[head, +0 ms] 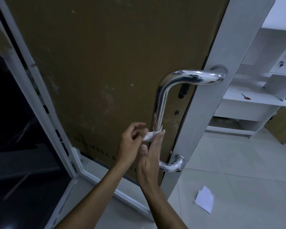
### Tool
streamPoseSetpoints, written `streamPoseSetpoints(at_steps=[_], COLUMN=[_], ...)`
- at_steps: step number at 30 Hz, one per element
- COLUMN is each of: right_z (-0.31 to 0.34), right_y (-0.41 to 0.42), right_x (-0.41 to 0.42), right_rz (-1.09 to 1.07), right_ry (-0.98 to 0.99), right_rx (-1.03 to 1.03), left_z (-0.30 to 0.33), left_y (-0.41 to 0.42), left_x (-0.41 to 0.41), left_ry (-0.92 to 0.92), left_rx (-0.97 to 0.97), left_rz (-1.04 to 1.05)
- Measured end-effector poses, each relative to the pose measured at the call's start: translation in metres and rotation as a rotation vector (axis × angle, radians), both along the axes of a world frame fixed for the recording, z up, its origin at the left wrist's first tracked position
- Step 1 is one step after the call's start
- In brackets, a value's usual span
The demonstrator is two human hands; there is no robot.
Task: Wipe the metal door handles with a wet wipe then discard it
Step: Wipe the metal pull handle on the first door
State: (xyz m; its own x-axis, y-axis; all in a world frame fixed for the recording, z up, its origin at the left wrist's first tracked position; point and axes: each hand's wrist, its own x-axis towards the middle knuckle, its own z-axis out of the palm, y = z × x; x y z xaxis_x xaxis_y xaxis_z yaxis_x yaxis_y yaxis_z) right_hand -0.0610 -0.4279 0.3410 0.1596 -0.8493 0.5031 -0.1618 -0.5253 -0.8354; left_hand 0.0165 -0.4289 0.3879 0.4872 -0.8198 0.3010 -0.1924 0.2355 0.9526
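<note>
Wiping looks barely begun: right hand [151,152] flat, fingers straight, wipe [151,136] lying on them by the handle [162,103]; left hand [130,142] loosely curled, seemingly pinching its edge; binning remains

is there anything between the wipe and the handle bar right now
Nothing visible. The wet wipe, between the left hand and the straight fingers of the right hand, sits right by the lower bar of the metal door handle.
</note>
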Motion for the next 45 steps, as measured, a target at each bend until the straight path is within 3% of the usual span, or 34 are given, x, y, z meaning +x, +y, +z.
streamPoseSetpoints(at_steps=[4, 9, 16, 25, 31, 39, 45], right_z=[0.010, 0.039, 0.033, -0.023, -0.018, 0.057, 0.072], right_y=[-0.012, -0.030, -0.030, -0.004, -0.004, -0.045, -0.045], right_x=[0.014, 0.025, 0.021, 0.013, 0.027, 0.025, 0.018], right_rz=[-0.185, -0.335, -0.296, -0.395, -0.414, -0.437, -0.362], right_ry=[0.167, 0.199, 0.064, 0.423, 0.304, 0.270, 0.267], right_rx=[-0.118, -0.199, -0.039, -0.038, -0.127, -0.433, -0.437], left_z=[0.002, 0.001, -0.007, -0.004, 0.006, 0.030, 0.043], left_y=[0.000, -0.001, 0.000, 0.000, 0.007, 0.006, 0.012], left_x=[0.009, 0.013, 0.012, 0.005, 0.008, 0.009, 0.004], left_ry=[0.162, 0.239, 0.255, 0.269, 0.243, 0.294, 0.265], left_rx=[-0.022, -0.013, 0.141, 0.202, 0.236, 0.144, 0.157], left_rz=[0.062, 0.070, -0.021, 0.000, -0.115, -0.169, -0.215])
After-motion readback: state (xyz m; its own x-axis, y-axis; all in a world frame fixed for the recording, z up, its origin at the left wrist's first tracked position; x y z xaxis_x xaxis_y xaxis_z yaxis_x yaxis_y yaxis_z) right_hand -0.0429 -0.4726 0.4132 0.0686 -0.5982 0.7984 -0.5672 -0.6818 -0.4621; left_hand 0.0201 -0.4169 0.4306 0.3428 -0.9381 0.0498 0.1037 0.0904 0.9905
